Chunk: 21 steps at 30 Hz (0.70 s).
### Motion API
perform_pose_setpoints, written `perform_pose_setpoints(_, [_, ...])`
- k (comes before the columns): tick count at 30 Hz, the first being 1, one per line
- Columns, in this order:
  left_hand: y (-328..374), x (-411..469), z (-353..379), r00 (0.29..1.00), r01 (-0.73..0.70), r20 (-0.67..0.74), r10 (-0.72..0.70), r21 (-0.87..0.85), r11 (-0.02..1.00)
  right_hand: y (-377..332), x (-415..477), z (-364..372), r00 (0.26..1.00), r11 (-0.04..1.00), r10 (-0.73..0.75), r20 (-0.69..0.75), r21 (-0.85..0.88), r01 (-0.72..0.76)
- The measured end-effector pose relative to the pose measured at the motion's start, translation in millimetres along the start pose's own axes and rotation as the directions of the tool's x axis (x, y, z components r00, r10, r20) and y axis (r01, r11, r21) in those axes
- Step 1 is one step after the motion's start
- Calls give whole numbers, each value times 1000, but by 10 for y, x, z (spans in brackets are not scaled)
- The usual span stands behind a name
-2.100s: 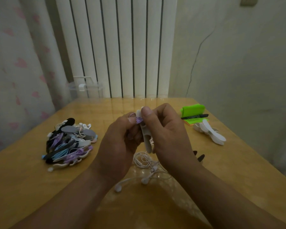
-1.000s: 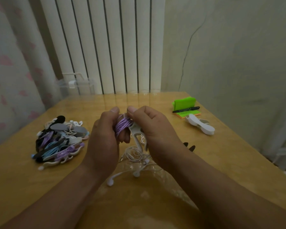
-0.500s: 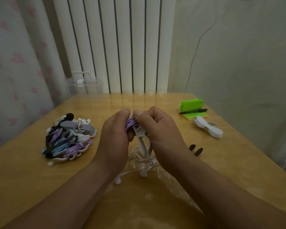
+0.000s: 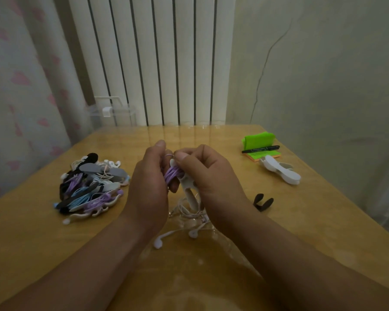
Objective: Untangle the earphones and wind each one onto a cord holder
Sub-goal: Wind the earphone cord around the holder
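Observation:
Above the table's middle, my left hand [image 4: 149, 187] and my right hand [image 4: 208, 176] together hold a white cord holder [image 4: 188, 187] upright. A purple earphone cord [image 4: 172, 173] is wound in a bundle around its upper part. My right thumb and forefinger pinch the cord's end at the holder's top, and my left fingers wrap the bundle. Under my hands a loose white earphone [image 4: 184, 217] lies tangled on the table, its earbuds near my wrists. At the left sits a pile of wound holders [image 4: 90, 187] with purple, blue and white cords.
Spare white cord holders [image 4: 280, 170] lie at the right, next to a green holder with sticky notes [image 4: 258, 142] and a black marker [image 4: 261, 149]. A black cord holder [image 4: 262, 202] lies by my right wrist. A clear box [image 4: 111, 112] stands behind the wooden table [image 4: 32, 232], beside a radiator.
More purple cord now sits wound on the holder. My right fingers have moved from the holder's side up to its top, pinching the cord's end.

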<state>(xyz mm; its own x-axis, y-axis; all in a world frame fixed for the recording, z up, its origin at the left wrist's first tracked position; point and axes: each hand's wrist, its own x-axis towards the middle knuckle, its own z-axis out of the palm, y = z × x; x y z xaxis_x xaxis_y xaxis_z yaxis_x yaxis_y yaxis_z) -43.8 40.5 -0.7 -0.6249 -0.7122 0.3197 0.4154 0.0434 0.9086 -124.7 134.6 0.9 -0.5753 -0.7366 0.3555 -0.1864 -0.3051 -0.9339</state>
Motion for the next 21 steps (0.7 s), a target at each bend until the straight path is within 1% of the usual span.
perform_pose_setpoints(3, [22, -26, 0, 1000, 14, -23, -14, 1, 1000, 16, -4, 22, 997, 997, -72, -12, -2, 72])
perform_pose_setpoints(6, [11, -23, -3, 998, 49, -33, -49, -7, 999, 12, -10, 40, 994, 993, -105, -23, -48, 104])
perform_pose_setpoints(8, [-6, -13, -13, 998, 49, -49, -50, -22, 999, 19, 1, 41, 994, 991, -105, -10, -86, 104])
perform_pose_setpoints(11, [3, -29, 26, 998, 20, -60, -19, 15, 1000, 25, 24, 6, 998, 991, -70, 11, -118, 71])
perform_pose_setpoints(14, [-12, -33, 69, 998, 1, -70, 2, 33, 999, 14, 36, -16, 999, 994, -41, 35, -99, 44])
perform_pose_setpoints(18, [-8, -36, 66, 997, 8, -71, -6, 28, 1000, 2, 28, -31, 996, 998, -32, 87, -56, 37])
perform_pose_setpoints(21, [-3, -47, 33, 998, 56, -37, -58, -62, 997, 36, 8, -11, 995, 995, -86, 52, -44, 89])
